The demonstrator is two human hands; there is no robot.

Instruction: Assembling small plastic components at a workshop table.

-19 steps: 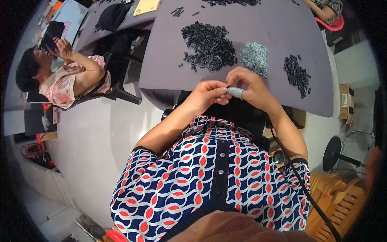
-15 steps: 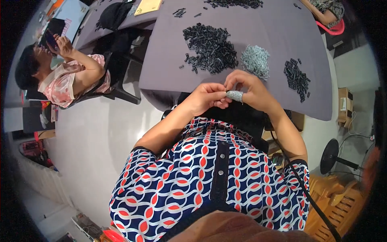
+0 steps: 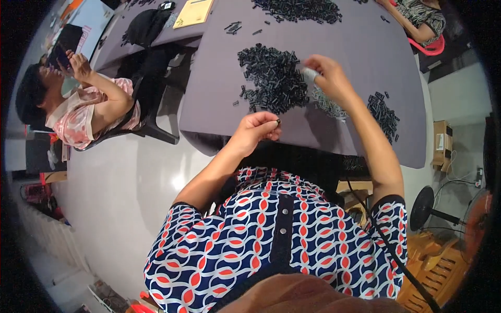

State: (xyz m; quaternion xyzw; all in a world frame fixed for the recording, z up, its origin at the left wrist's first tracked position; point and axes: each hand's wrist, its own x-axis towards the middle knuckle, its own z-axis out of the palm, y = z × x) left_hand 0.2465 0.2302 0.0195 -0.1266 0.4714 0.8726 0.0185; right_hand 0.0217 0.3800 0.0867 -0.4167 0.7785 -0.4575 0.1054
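My left hand (image 3: 254, 133) is held over the table's near edge, thumb and fingers pinching a small black tube-like piece (image 3: 278, 121). Reaching forward, my right hand (image 3: 332, 78) hovers beside the right side of a large heap of small black pieces (image 3: 274, 73). Its thumb carries a silvery-grey wrap (image 3: 311, 74); thumb and fingers are apart with nothing seen between them, though the fingertips are slightly blurred. Below that hand lies a pile of small silvery pieces (image 3: 327, 103), partly covered by it. A smaller heap of black pieces (image 3: 382, 112) is right of my forearm.
The grey-covered table (image 3: 219, 99) also bears another black heap (image 3: 300, 8) at its far side. A seated person (image 3: 91, 104) is at left on a dark chair; another person (image 3: 420, 21) sits far right. A yellow envelope (image 3: 193, 13) lies back left. A black fan (image 3: 421, 208) stands right.
My hands have come apart. The right one has moved forward to the black heap; the left has shifted slightly left and still pinches a small black piece.
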